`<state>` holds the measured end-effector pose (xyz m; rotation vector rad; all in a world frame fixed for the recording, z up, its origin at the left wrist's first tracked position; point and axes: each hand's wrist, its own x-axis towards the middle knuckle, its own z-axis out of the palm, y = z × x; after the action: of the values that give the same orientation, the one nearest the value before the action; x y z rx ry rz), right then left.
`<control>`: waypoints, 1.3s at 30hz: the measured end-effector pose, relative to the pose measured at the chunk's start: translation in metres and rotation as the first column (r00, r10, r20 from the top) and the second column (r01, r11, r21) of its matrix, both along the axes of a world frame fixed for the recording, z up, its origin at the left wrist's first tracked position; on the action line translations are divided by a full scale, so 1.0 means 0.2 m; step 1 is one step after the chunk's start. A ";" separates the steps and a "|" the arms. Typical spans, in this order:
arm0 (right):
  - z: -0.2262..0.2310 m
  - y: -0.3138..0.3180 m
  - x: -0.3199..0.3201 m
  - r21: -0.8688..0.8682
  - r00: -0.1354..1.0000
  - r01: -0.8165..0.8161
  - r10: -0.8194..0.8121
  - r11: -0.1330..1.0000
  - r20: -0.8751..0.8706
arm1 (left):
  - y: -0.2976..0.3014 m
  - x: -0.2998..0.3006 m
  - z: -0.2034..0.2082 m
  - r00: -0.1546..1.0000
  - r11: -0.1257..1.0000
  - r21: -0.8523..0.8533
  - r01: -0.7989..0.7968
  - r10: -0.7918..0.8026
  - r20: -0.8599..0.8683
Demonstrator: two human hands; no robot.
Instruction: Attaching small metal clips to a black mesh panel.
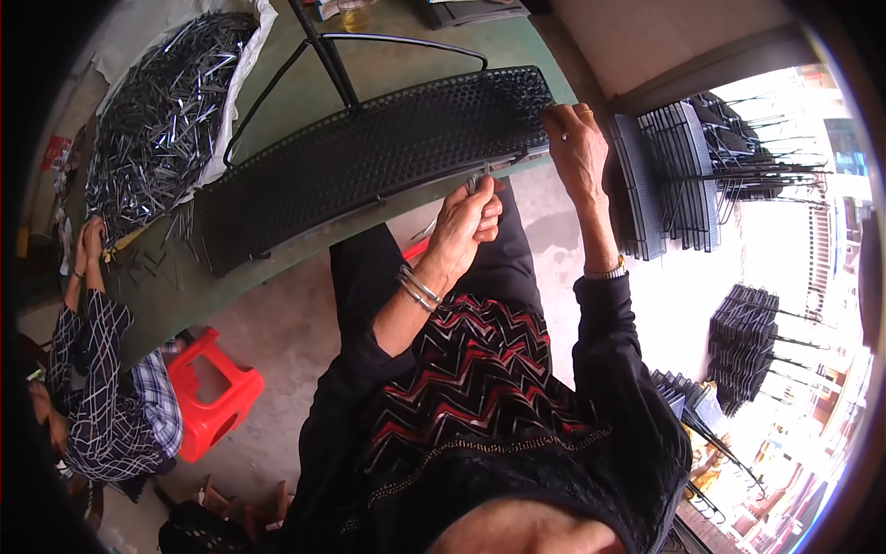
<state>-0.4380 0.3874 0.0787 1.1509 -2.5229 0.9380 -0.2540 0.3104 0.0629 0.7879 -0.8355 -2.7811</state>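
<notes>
A long black perforated mesh rack (369,152) lies across the green table, with black rod legs (332,60) rising from its far side. My left hand (459,224), with silver bangles at the wrist, is closed just off the rack's near edge. Small thin shiny pieces (476,182) stick up between its thumb and fingers. At the rack's right end, my right hand (580,152) has its fingers bent together against the corner. Whatever those fingers pinch is hidden.
A white sack (254,46) full of thin dark metal strips (166,120) lies at the far left; loose strips are scattered beside it. A co-worker's hands (89,245) touch its edge. A red stool (212,392) stands below. Stacked black racks (678,175) are at the right.
</notes>
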 end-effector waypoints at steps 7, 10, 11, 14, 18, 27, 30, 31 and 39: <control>-0.03 0.00 0.02 -0.003 0.989 0.131 -0.131 0.991 -0.069 | 0.00 0.02 0.03 0.999 1.000 -0.016 -0.013 0.014 0.049; -0.04 0.01 0.01 -0.008 0.986 0.150 -0.150 0.989 -0.080 | 0.01 0.01 0.02 1.000 1.000 -0.019 0.022 -0.022 0.014; -0.04 0.02 0.01 -0.005 0.985 0.154 -0.154 0.988 -0.082 | 0.01 0.01 0.02 0.999 0.999 -0.033 0.033 -0.033 0.013; -0.04 0.02 0.01 0.021 0.980 0.194 -0.192 0.981 -0.059 | 0.01 0.01 0.02 0.999 0.997 -0.055 0.050 -0.049 0.012; -0.04 0.03 0.01 0.020 0.973 0.216 -0.214 0.976 -0.083 | 0.01 0.01 0.03 0.997 0.992 -0.095 0.079 -0.077 0.026; 0.05 0.07 0.11 0.035 0.979 0.054 -0.060 0.998 0.194 | 0.02 0.00 0.04 0.997 0.994 -0.079 0.075 -0.075 0.001; 0.10 0.13 0.20 -0.072 0.795 -0.311 0.301 0.948 0.526 | 0.01 0.00 0.02 0.989 0.984 -0.103 0.145 -0.147 -0.009; 0.10 0.14 0.23 -0.150 0.694 -0.277 0.306 0.949 0.652 | 0.02 0.00 0.03 0.988 0.983 -0.103 0.154 -0.156 -0.011; 0.11 0.15 0.21 -0.279 0.915 0.143 -0.019 0.950 0.404 | 0.02 0.02 -0.01 0.994 0.999 -0.004 0.034 -0.033 0.099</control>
<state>-0.3970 0.4175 0.0999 0.8184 -2.5627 1.6106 -0.2507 0.3138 0.0615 0.9266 -0.8803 -2.7870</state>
